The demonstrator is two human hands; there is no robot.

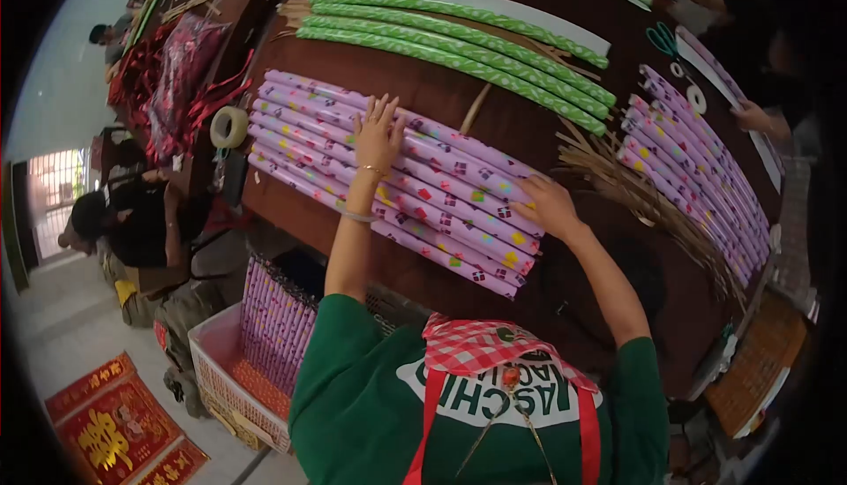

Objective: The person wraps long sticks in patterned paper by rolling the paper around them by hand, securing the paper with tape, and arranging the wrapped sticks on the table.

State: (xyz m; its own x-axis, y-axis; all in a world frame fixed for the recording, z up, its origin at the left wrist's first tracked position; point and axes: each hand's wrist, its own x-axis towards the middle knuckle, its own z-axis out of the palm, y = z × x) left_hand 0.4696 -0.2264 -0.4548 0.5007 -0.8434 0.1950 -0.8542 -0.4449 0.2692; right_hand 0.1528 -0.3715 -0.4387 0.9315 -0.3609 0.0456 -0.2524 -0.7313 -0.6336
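Several lilac patterned rolls [423, 176] lie side by side on the dark table, slanting down to the right. They look like wrapping-paper rolls with small gift and flower prints. My left hand [379, 132], with a bracelet at the wrist, rests flat on the upper rolls, fingers stretched out. Near their right ends, my right hand [549, 207] lies on the rolls with its fingers extended and slightly apart. Neither hand appears wrapped around a roll. The fingertips of the right hand partly cover the roll ends.
Green patterned rolls [459, 48] lie behind the lilac ones. More lilac rolls [693, 176] and brown strips [644, 189] are at right, near another person's hand [752, 119]. Tape [229, 127] sits at the left edge; green-handled scissors [660, 39] lie far right. A crate [216, 353] stands below.
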